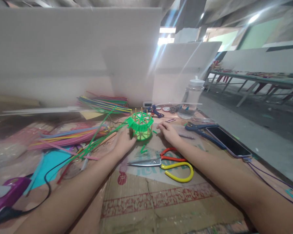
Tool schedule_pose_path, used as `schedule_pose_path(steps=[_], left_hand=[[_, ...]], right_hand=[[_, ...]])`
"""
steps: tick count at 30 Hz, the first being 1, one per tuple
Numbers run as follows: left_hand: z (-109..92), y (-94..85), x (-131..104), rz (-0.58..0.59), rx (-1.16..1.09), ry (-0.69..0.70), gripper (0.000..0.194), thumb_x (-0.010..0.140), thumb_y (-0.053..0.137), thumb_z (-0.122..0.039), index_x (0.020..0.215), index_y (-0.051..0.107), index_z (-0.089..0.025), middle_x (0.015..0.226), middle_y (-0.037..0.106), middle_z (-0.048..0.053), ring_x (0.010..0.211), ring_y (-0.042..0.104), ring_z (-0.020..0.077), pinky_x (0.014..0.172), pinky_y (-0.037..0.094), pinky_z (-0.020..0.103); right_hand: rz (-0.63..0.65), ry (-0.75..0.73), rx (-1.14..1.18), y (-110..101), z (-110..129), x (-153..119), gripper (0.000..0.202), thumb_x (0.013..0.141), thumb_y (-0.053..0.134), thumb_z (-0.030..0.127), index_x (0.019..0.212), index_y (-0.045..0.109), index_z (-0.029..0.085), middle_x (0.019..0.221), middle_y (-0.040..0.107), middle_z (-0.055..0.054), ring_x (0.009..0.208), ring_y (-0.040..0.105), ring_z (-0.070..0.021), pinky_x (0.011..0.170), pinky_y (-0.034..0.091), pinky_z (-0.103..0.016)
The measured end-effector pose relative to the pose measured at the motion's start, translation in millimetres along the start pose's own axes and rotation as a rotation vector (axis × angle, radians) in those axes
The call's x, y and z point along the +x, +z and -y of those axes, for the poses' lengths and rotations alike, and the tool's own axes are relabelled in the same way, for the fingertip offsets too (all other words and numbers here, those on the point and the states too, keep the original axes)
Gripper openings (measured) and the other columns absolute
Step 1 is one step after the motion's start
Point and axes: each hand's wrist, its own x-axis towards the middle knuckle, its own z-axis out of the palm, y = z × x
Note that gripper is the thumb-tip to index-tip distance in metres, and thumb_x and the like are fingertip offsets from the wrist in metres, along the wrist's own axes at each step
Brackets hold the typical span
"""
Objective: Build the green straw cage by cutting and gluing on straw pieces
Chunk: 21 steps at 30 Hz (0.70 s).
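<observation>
A small round craft frame stands on the cardboard, made of green wheel-like rings, upright wooden sticks and green strip wound round its side. My left hand grips it at its left edge, with fingers partly hidden behind it. To its right is my right hand, apart from the frame, fingers curled and pinched together; what they hold, if anything, is too small to tell. Short green cut pieces lie in front of the frame. Scissors with one red and one yellow handle rest between my forearms.
Green pipe cleaners and pink ones spread at the left, near a purple glue gun with a black cord. A water bottle, blue-handled pliers and a phone sit at the right. White boards stand behind.
</observation>
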Motion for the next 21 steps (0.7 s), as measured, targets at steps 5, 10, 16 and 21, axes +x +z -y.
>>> schedule_pose_path(steps=[5, 10, 16, 21], left_hand=[[5.3, -0.1, 3.1, 0.02, 0.006, 0.02, 0.019, 0.09, 0.053, -0.028, 0.103, 0.063, -0.019, 0.1, 0.069, 0.011, 0.101, 0.064, 0.0297, 0.089, 0.052, 0.043], [7.0, -0.2, 3.8, 0.032, 0.01, 0.028, 0.021, 0.092, 0.051, -0.032, 0.104, 0.063, -0.018, 0.104, 0.069, 0.012, 0.1, 0.064, 0.0299, 0.089, 0.051, 0.044], [6.9, -0.4, 4.1, 0.03, 0.001, 0.021, 0.022, 0.091, 0.053, -0.032, 0.105, 0.062, -0.019, 0.107, 0.069, 0.012, 0.102, 0.063, 0.0302, 0.09, 0.051, 0.044], [4.9, -0.5, 2.9, 0.036, -0.029, 0.012, 0.021, 0.089, 0.056, -0.029, 0.106, 0.062, -0.018, 0.105, 0.069, 0.011, 0.1, 0.063, 0.0284, 0.09, 0.052, 0.042]], right_hand=[[0.0, -0.069, -0.061, 1.5, 7.4, -4.6, 0.027, 0.091, 0.045, 0.039, 0.077, 0.059, 0.021, 0.061, 0.052, 0.003, 0.06, 0.048, -0.0149, 0.062, 0.039, -0.029], [-0.017, -0.121, -0.132, 1.3, 16.3, -9.9, 0.02, 0.086, 0.06, 0.036, 0.071, 0.056, 0.021, 0.065, 0.057, 0.002, 0.063, 0.05, -0.0153, 0.063, 0.04, -0.029], [0.191, -0.249, -0.23, 0.2, 26.1, -10.7, 0.017, 0.089, 0.06, 0.028, 0.077, 0.07, 0.021, 0.071, 0.068, -0.002, 0.069, 0.059, -0.0178, 0.069, 0.044, -0.03], [0.265, -0.394, -0.295, 1.5, 37.3, -22.2, 0.016, 0.091, 0.059, 0.025, 0.093, 0.075, 0.021, 0.092, 0.075, -0.009, 0.084, 0.066, -0.0226, 0.079, 0.048, -0.035]])
